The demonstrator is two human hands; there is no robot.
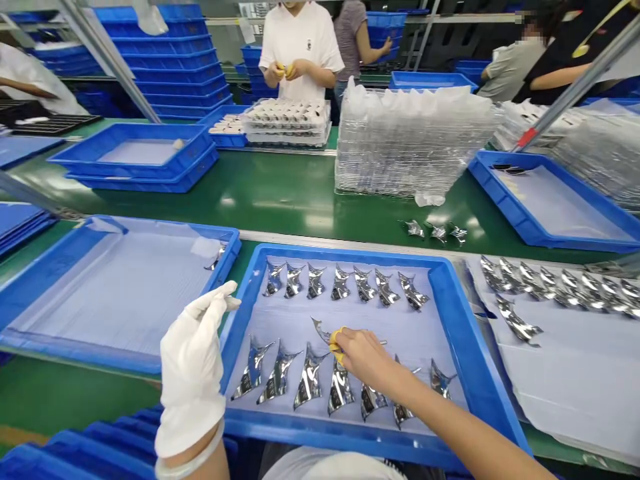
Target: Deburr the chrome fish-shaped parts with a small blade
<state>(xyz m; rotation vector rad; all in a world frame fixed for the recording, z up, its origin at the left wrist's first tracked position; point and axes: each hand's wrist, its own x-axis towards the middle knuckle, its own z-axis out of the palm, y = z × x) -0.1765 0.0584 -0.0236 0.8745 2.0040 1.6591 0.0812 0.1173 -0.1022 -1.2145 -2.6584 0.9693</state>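
Observation:
My right hand (364,357) reaches into a blue tray (453,313) lined with pale sheet. Its fingers, one in a yellow finger cot, pinch a shiny chrome part (321,329) in the tray's middle. Two rows of the same chrome parts lie in that tray, a far row (343,283) and a near row (309,382). My left hand (197,370), in a white glove, hovers over the tray's left rim with fingers loosely curled and thumb and forefinger close, holding nothing I can make out.
A second lined blue tray (60,267) sits left, one chrome part (218,257) at its far corner. More chrome parts (560,283) lie on a sheet at right. Stacked clear blister trays (410,143) stand on the green belt. Other people work beyond.

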